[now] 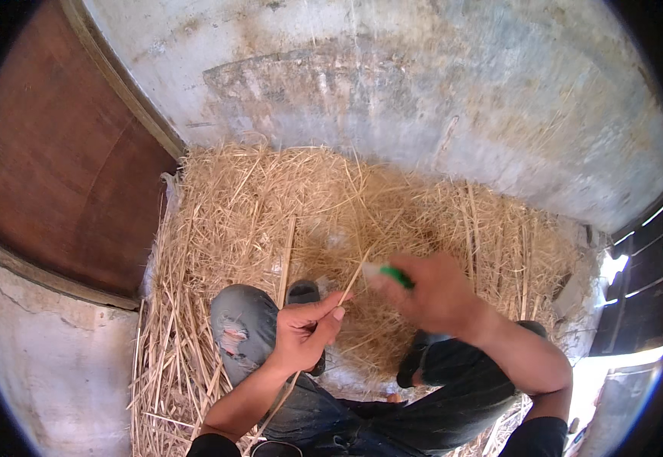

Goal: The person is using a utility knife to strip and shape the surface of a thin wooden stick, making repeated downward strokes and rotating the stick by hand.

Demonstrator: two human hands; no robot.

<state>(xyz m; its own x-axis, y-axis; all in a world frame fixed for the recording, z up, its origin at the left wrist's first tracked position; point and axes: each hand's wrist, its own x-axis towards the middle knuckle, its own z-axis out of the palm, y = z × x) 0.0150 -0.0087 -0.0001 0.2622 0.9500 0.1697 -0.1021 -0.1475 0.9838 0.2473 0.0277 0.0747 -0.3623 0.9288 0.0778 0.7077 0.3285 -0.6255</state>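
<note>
My left hand (308,334) pinches a thin, pale strip of bamboo or cane (356,280) between thumb and fingers. One end of the strip points up and away from me, while its tail runs back under my wrist across my thigh. Closed around a green-handled tool (397,276), probably a knife, is my right hand (434,291). Motion blurs that hand and the tool's pale blade. The blade lies close beside the strip's upper part; whether they touch is unclear.
Curly shavings (263,194) cover the floor between my legs and the stained wall (365,85). Long split strips (177,365) lie in a heap at my left. A brown door panel (68,154) stands on the left, and dark slats (634,303) let in light at the right.
</note>
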